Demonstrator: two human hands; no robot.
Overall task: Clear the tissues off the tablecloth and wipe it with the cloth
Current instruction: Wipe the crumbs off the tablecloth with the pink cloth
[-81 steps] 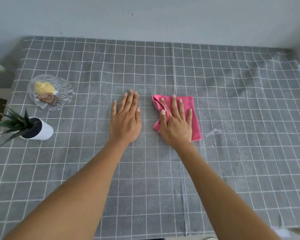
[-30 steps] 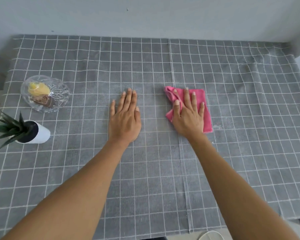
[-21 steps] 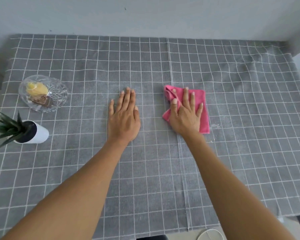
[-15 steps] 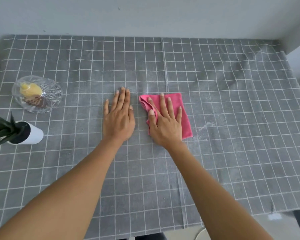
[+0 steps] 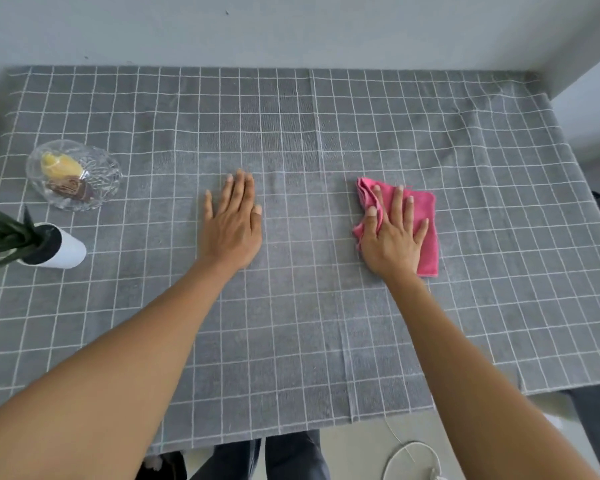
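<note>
Right hand (image 5: pixel 394 242), flat on the cloth (image 5: pixel 425 216), has swept rightward from the flat, empty left hand (image 5: pixel 232 223); wiping continues, no tissues visible.

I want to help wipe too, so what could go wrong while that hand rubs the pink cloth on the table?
1. The pink cloth is bunched at its left edge under the right hand, so it may fold up and wipe less.
2. The tablecloth already shows creases; rubbing could drag it, though the flat left hand helps pin it.
3. A long sweep leftward could bump the glass dish or the potted plant.
</note>
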